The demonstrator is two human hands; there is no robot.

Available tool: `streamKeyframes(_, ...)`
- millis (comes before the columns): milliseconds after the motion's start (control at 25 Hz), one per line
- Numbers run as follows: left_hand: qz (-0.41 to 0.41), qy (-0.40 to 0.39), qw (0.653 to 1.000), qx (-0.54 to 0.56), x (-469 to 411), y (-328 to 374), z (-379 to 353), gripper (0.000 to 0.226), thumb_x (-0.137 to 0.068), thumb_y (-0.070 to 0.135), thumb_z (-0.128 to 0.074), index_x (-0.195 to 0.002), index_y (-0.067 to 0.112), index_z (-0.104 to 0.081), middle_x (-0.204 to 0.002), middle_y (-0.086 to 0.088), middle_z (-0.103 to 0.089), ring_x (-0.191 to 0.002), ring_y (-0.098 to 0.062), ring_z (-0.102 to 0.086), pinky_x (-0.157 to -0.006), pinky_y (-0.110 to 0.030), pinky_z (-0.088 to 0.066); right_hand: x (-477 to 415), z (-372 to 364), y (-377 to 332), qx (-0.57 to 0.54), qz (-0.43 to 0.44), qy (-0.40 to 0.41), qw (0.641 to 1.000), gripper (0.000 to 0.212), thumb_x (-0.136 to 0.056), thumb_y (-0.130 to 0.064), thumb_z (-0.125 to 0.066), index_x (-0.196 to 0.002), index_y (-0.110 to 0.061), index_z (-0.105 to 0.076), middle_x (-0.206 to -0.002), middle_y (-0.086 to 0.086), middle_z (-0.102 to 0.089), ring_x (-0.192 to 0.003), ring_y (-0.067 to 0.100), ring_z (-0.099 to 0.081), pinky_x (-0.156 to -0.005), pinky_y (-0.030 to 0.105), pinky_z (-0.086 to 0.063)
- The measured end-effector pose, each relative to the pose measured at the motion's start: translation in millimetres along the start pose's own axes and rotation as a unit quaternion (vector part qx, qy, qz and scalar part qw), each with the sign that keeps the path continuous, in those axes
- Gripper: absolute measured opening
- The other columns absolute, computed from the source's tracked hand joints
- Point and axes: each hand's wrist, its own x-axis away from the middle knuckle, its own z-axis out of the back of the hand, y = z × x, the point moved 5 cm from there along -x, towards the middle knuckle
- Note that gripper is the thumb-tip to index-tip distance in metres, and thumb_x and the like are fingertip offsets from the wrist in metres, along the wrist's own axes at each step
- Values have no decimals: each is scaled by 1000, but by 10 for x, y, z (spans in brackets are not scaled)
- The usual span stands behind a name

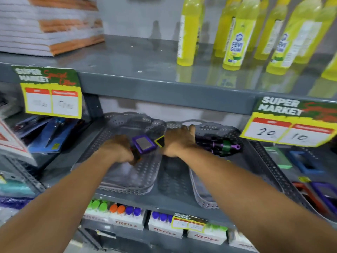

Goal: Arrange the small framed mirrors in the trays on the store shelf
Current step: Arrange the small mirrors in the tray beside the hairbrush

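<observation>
- Hands both reaching under the upper shelf [164, 84] into the gap between two grey perforated trays.
- Left hand [118, 149]: clenched around a small stack of framed mirrors, purple mirror [144, 143] on top and facing up; darker frames below, with an orange edge showing at the palm. Count of that stack not readable. Held low over the left tray [127, 189], probably for setting down there.
- Right hand [179, 139]: draped on the rim of the right tray [204, 199], fingers curled over the far edge; yellow-framed mirror [160, 141] just beside the thumb side. Pinched or merely touching — cannot tell.
- Left tray: floor bare, judged ready for the stack.
- Right tray: one dark cluster of purple and green items [226, 146] at the back; kind unclear through blur.
- Further framed mirrors at far right: one green [279, 157], one blue [306, 165], one red [302, 190], one purple [326, 194], lying loose, likely awaiting sorting.
- Trays counted: two clearly, a third suggested at the right edge.
- Price cards on shelf edge: two.
</observation>
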Motion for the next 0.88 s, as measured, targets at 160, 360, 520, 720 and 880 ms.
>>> streamKeyframes(160, -54, -9, 998, 2, 37, 527, 1, 39, -55, 41, -81, -84, 17, -75, -75, -1, -73, -63, -15, -67, -57, -22, -52, 177, 39, 604, -2, -37, -7, 999, 38, -81, -47, -62, -107, -20, -64, -122, 9, -65, -117, 32, -54, -86, 41, -32)
streamKeyframes(360, -171, -71, 982, -21, 110, 1369, -332, 43, -51, 43, -89, -87, 22, -77, -84, 4, -75, -78, -15, -69, -76, -33, -58, 419, -141, 1347, -35, -90, -33, 995, 51, -82, -52, -61, -127, -29, -54, -134, 4, -58, -124, 31, -51, -88, 35, -43)
streamKeyframes(520, -221, -68, 972, -42, 210, 1962, -587, 54, -49, 49, -85, -94, 21, -76, -92, 2, -75, -83, -18, -69, -76, -34, -58, 631, -386, 1916, 14, -155, -120, 980, 43, -88, -50, -55, -126, -29, -57, -134, 5, -54, -128, 34, -44, -108, 56, -26)
streamKeyframes(720, -202, -54, 977, -48, 362, 2397, -921, 34, -74, 35, -77, -87, 13, -55, -100, -10, -65, -83, -29, -64, -66, -34, -53, 895, -724, 2194, 9, -129, -209, 969, 44, -92, -35, -59, -136, -30, -51, -144, 4, -51, -128, 33, -49, -108, 55, -24)
streamKeyframes(880, -167, -58, 983, -44, 409, 2562, -1182, 55, -69, 45, -80, -109, 15, -57, -112, -1, -63, -91, -26, -63, -68, -34, -49, 1013, -950, 2342, 36, -131, -210, 968, 25, -85, -37, -64, -106, -26, -60, -125, 2, -63, -116, 32, -56, -99, 53, -28)
